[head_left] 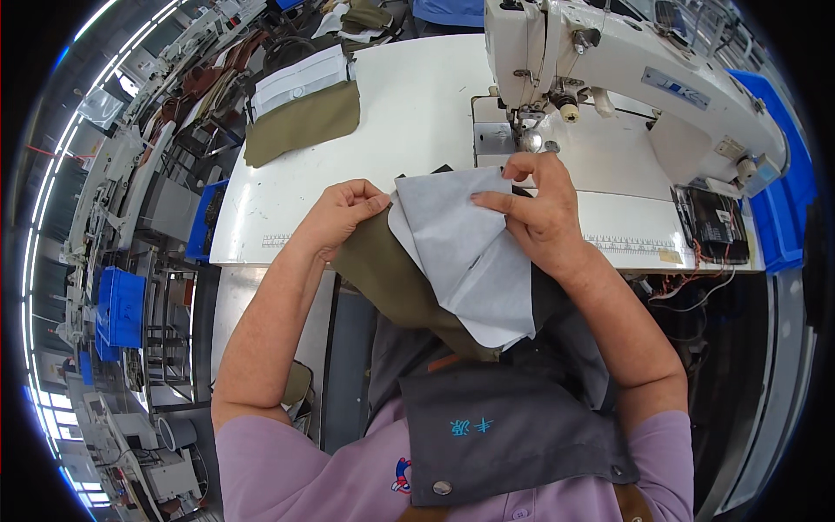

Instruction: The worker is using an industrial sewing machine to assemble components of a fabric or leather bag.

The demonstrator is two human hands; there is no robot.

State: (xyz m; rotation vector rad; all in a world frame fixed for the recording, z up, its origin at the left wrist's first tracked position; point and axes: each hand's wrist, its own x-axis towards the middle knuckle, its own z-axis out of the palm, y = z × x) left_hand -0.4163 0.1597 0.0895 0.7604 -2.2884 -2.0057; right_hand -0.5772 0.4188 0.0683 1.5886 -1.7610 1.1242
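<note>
Holding a pale grey lining piece (465, 252) over olive cloth (391, 283) at centre frame, the left hand (344, 213) pinches the cloth's edge while the right hand (539, 209) pinches the lining's top; edges should lie flush before reaching the sewing machine (626, 78) on the white surface (409, 113).

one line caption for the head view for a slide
Left hand and right hand hold pale grey lining over olive fabric before a white sewing machine.

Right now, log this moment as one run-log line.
left hand: grips olive fabric edge | right hand: pinches grey lining piece | place: white table, before sewing machine | spare olive pieces far left
</note>
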